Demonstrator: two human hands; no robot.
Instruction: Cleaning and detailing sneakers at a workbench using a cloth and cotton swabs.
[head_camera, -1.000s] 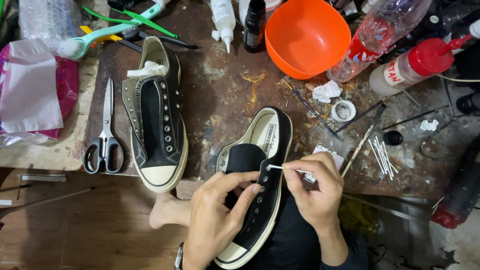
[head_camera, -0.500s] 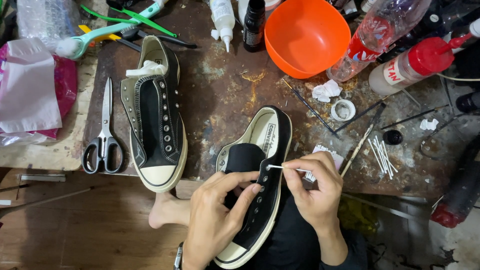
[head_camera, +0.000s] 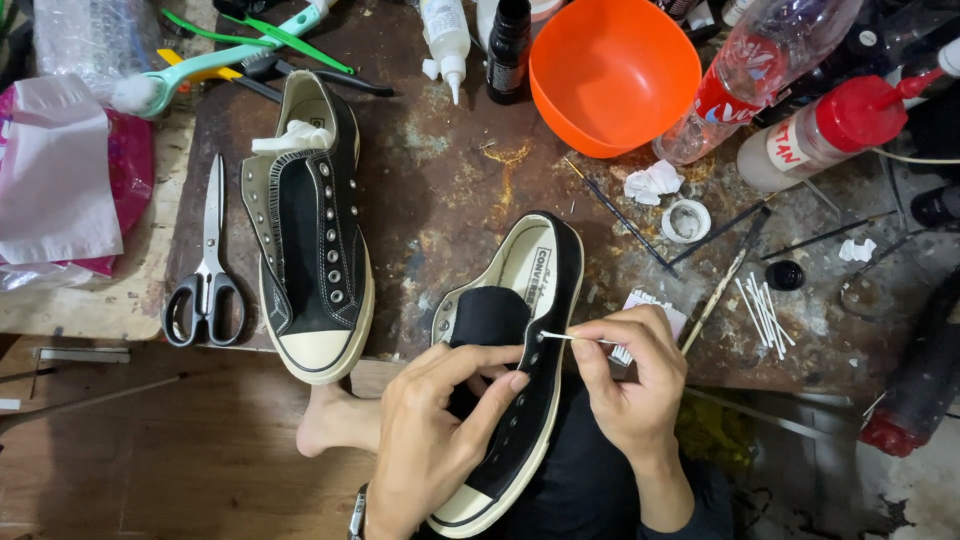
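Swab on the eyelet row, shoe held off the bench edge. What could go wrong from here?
1. The thin cotton swab, pinched by the right hand, could bend or snap against the black sneaker.
2. The left hand alone steadies the sneaker, so it could twist or slip.
3. The right elbow might sweep the loose swabs off the workbench.

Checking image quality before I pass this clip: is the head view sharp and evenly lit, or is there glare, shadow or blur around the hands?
Head view: sharp around the left hand, right hand, cotton swab and held shoe; no motion blur. Lighting even over the workbench, with mild sheen on the orange bowl. The right edge and floor fall into dark shadow.
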